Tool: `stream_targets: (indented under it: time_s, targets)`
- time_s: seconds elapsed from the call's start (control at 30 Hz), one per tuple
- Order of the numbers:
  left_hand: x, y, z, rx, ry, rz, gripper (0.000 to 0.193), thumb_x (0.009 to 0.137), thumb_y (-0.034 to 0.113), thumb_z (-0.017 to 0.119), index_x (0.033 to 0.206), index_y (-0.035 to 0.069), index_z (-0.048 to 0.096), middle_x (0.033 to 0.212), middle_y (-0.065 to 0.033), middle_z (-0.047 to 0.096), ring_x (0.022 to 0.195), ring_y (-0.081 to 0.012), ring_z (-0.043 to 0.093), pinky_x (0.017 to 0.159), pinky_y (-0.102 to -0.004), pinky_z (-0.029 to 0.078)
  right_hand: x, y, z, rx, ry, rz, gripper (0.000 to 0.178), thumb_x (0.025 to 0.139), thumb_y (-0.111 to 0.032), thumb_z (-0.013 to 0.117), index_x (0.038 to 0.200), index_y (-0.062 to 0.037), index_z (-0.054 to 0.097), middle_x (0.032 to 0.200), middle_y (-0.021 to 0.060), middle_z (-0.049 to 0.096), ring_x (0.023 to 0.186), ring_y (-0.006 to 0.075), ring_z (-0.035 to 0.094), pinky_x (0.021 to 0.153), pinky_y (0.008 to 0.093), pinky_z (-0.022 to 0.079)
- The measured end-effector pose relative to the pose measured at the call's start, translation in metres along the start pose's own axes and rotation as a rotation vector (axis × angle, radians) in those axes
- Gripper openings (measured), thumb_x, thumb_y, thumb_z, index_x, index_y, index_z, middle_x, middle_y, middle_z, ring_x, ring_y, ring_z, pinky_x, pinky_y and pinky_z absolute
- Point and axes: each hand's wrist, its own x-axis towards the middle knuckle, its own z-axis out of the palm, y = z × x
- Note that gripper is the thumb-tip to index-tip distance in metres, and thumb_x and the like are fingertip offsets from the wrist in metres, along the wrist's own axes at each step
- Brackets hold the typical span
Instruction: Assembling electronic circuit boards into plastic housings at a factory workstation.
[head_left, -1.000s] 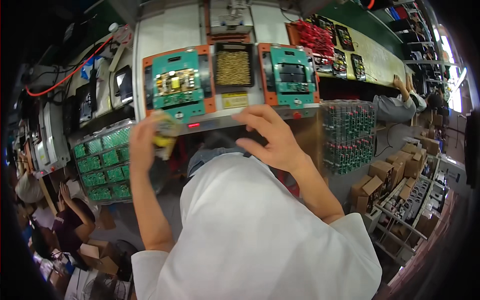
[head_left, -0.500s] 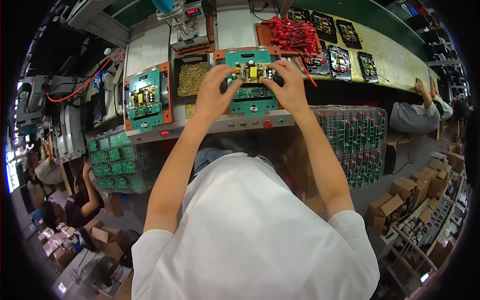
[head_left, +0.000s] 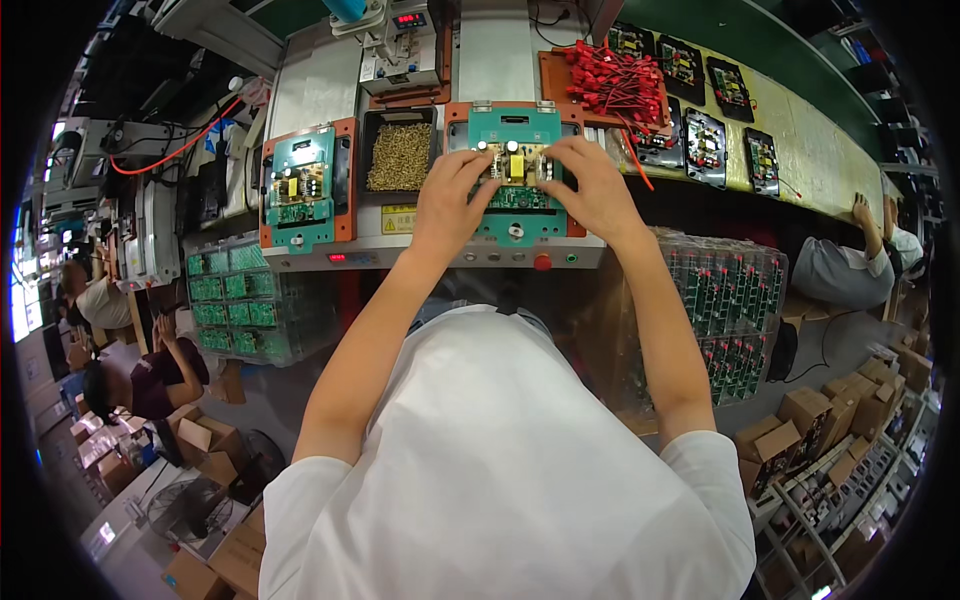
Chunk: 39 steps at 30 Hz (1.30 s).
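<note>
My left hand point(head_left: 453, 203) and my right hand point(head_left: 598, 192) grip a circuit board point(head_left: 516, 167) by its two ends, fingers curled around the edges. The board carries a yellow transformer and several capacitors. It lies in or just over a teal fixture point(head_left: 497, 123) with an orange frame; whether it is fully seated I cannot tell. Right below it, on my side, a green circuit board point(head_left: 521, 198) sits in the same fixture. To the left stands a second teal fixture point(head_left: 297, 237) with a similar pair of boards in it.
Between the fixtures is a black bin of brass-coloured screws point(head_left: 402, 155). A bundle of red wires point(head_left: 612, 80) lies back right, beside boards in black housings point(head_left: 705, 145). Clear trays of green boards point(head_left: 232, 300) flank me. A red button point(head_left: 542, 262) is on the front panel. Co-workers sit both sides.
Both hands have brought the circuit board lower and toward me within the fixture, closer to the green board. The whole view has shifted slightly right and down.
</note>
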Motion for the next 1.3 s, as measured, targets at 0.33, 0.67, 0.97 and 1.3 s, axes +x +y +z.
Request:
stream_targets:
  time_s: [0.33, 0.67, 0.97, 1.3]
  targets:
    - [0.001, 0.013, 0.005, -0.056, -0.001, -0.015, 0.035, 0.08, 0.006, 0.075, 0.113, 0.0, 0.065, 0.108, -0.0112, 0.06, 0.1, -0.0307, 0.058, 0.085, -0.0392, 0.049, -0.011, -0.01, -0.005, -0.093, -0.007, 0.085, 0.038, 0.084, -0.015, 0.07, 0.118, -0.0001, 0.061, 0.12, 0.0138, 0.057, 0.114, 0.0342, 0.054, 0.098, 0.0405, 0.044]
    - [-0.003, 0.017, -0.025, -0.17, 0.015, -0.114, 0.031, 0.086, 0.005, 0.07, 0.116, 0.0, 0.065, 0.119, -0.0126, 0.062, 0.107, -0.0294, 0.061, 0.092, -0.035, 0.049, -0.05, -0.067, -0.001, 0.103, 0.221, 0.277, 0.014, 0.087, -0.014, 0.069, 0.092, -0.0006, 0.069, 0.077, 0.0104, 0.067, 0.065, 0.0234, 0.065, 0.059, 0.0317, 0.048]
    - [-0.081, -0.015, -0.118, 0.02, 0.325, -0.476, 0.017, 0.09, 0.001, 0.064, 0.106, 0.002, 0.069, 0.104, -0.0055, 0.065, 0.081, -0.0125, 0.059, 0.068, -0.0248, 0.047, -0.084, -0.04, 0.109, -0.307, -0.139, 0.365, 0.036, 0.09, -0.028, 0.06, 0.067, -0.0017, 0.067, 0.065, 0.02, 0.065, 0.062, 0.0392, 0.065, 0.061, 0.0498, 0.054]
    - [-0.084, -0.05, -0.12, 0.237, 0.159, -0.371, 0.02, 0.083, 0.006, 0.071, 0.101, 0.003, 0.064, 0.078, -0.0105, 0.056, 0.071, -0.0263, 0.056, 0.067, -0.0378, 0.046, -0.074, -0.039, 0.061, -0.164, -0.295, 0.37, 0.03, 0.089, -0.024, 0.063, 0.071, -0.0007, 0.067, 0.066, 0.0209, 0.063, 0.064, 0.0421, 0.062, 0.061, 0.0483, 0.051]
